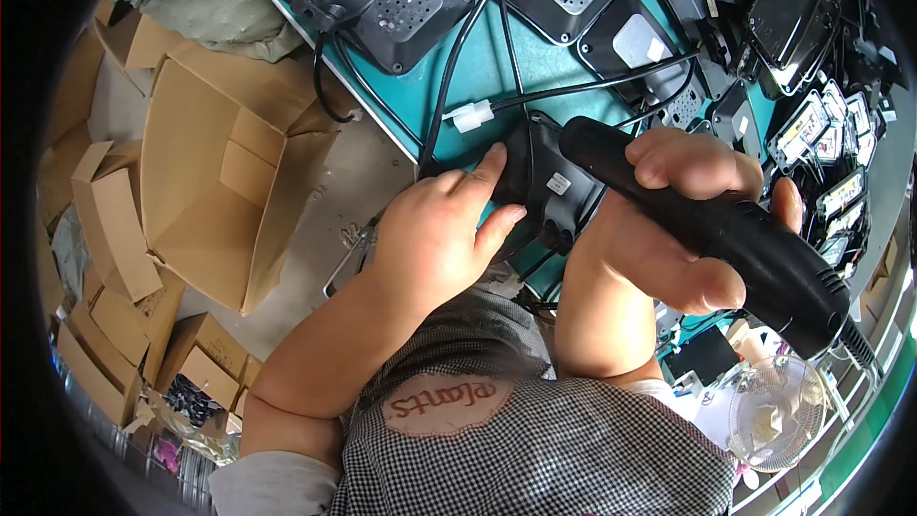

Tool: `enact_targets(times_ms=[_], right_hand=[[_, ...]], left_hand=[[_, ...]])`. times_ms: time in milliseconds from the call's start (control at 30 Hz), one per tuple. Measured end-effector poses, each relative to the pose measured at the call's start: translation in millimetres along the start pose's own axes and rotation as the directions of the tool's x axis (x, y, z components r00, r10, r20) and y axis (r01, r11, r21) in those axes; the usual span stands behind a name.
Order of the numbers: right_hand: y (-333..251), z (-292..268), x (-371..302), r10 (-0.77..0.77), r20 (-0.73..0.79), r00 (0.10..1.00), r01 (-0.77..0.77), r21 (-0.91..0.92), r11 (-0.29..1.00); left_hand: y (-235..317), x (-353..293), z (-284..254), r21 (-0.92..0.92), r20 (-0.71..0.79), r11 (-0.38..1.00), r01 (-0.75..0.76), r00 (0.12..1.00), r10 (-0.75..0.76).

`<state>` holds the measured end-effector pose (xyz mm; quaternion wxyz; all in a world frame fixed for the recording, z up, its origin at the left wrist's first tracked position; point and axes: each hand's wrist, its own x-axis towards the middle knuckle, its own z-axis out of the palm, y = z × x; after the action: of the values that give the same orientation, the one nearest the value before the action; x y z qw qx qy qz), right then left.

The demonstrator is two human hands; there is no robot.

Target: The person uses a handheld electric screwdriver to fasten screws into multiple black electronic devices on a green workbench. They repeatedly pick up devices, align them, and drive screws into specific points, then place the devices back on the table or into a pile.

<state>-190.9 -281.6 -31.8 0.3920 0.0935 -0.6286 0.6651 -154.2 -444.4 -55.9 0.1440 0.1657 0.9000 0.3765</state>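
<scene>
Brown cardboard fills the left of the head view: a large box (196, 167) gapes with flaps spread, and a smaller box (208, 375) holds dark contents too small to identify. On the teal bench (411, 97), a black unit (575, 197) lies under the left hand (430, 229), thumb and forefinger apart; the other fingers are hidden, so I cannot tell whether they grip. The right hand (659, 241) wraps a black handheld tool (707, 220), which partly covers the unit.

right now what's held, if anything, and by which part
A black corded handheld tool, by the middle of its body, in the right grip; the left grip appears to rest on a black device.
</scene>
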Motion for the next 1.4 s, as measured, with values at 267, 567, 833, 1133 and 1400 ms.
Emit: enact_targets(times_ms=[267,567,833,1133,1400], right_hand=[[-0.1,-2.8,2.1,-0.016,0.011,1.0,0.015,0.034,0.999],[2.4,-4.1,-1.6,-0.049,0.211,0.976,0.055,-0.027,0.998],[6.1,-7.9,-0.9,-0.056,0.298,0.953,0.062,-0.012,0.998],[8.1,-9.2,-7.3,0.027,0.103,0.994,-0.047,0.194,0.98],[-1.6,-26.8,2.1,0.003,-0.127,0.992,-0.002,0.014,1.0]], left_hand=[[1.6,0.5,-0.9,0.001,0.033,1.0,0.022,0.999,-0.022],[1.4,-1.3,0.9,0.0,0.04,1.0,0.028,0.999,-0.028],[2.5,-5.3,4.5,0.087,0.135,0.996,-0.002,0.991,-0.009],[10.9,-3.5,23.5,0.201,0.089,0.98,0.002,0.996,-0.021],[2.1,3.0,25.5,-0.508,0.097,0.835,0.21,0.978,-0.187]])
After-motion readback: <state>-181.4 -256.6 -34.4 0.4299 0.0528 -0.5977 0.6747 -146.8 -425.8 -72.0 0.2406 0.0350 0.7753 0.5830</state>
